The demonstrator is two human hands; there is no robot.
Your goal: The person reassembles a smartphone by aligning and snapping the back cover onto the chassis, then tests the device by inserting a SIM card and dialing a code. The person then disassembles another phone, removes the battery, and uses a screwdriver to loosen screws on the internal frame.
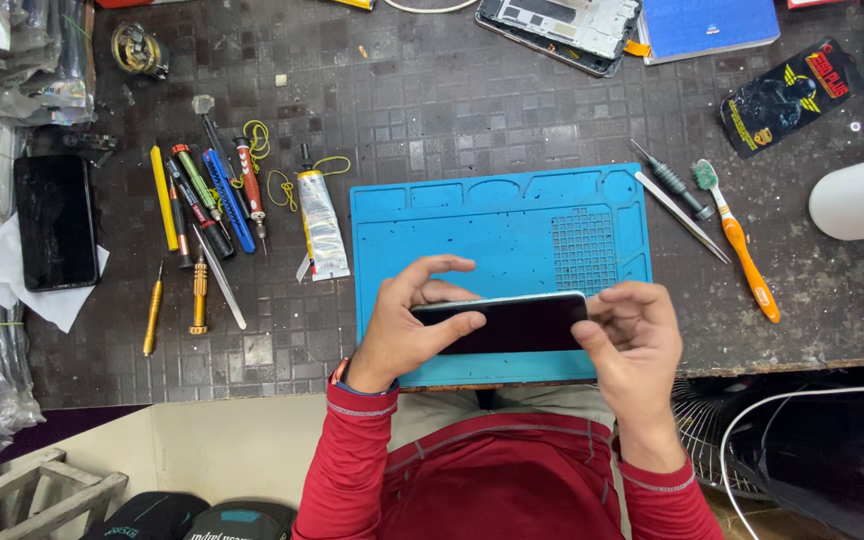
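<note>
Head view: both hands gripped a phone (pixel 512 323) above the blue mat (pixel 472 220).

Phone lay level, screen dark, between the hands near the mat's front edge. Left hand (pixel 407 325) clamped its left end, thumb on the glass, fingers curled over the far edge. Right hand (pixel 637 335) pinched the right end. Screwdrivers (pixel 202 200) and glue tube (pixel 322 225) lay left of the mat; toothbrush (pixel 737 240) to the right.

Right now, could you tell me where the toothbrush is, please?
The toothbrush lies on the table's right side, just right of the blue mat, beside the tweezers.
</note>
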